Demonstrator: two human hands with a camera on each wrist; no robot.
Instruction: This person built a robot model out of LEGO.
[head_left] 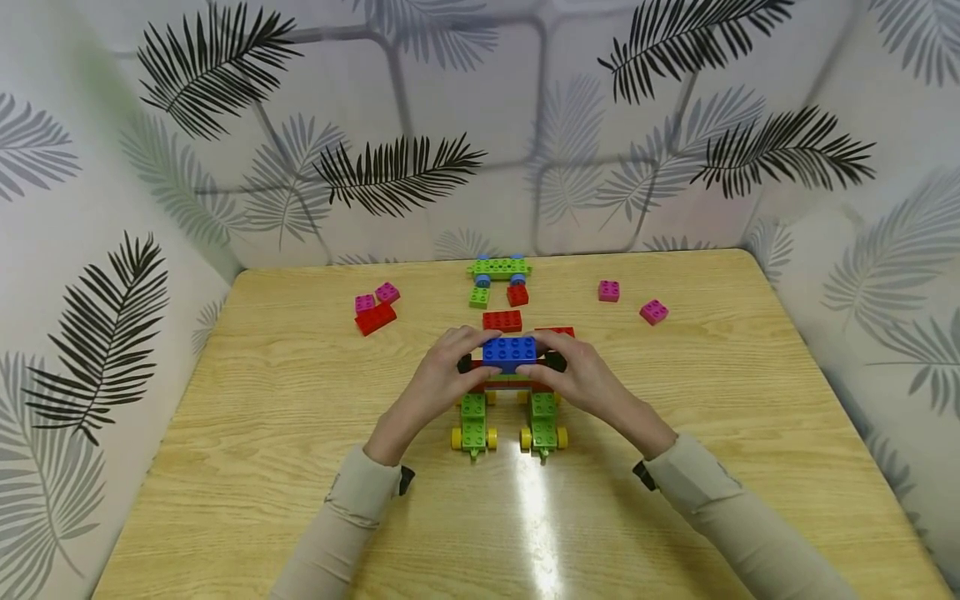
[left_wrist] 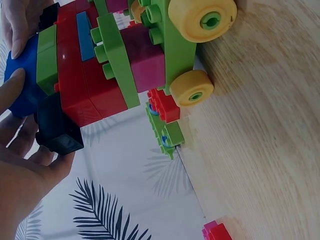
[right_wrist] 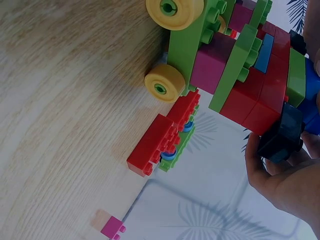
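Both hands meet at the middle of the pale wooden bench (head_left: 675, 467). The left hand (head_left: 442, 375) and the right hand (head_left: 581, 375) curl their fingers (head_left: 468, 337) round the ends of a blue rectangular plastic brick (head_left: 509, 351), grasping it from either side. The brick's long axis runs crosswise, from one hand to the other, studs facing up. It sits on top of a multicoloured plastic block model (head_left: 510, 408) with yellow wheels (head_left: 456, 439); the model's two green legs point toward the person, its top end away. Beneath the palms, the model's red and magenta layers are hidden in the head view; the wrist views show them, along with black end pieces (left_wrist: 55, 127) beside the fingertips. Beyond the fingers lie a loose red brick (head_left: 502, 320) and a small green wheeled assembly (head_left: 498, 268). Magenta bricks (head_left: 609, 290) lie to either side, well apart.
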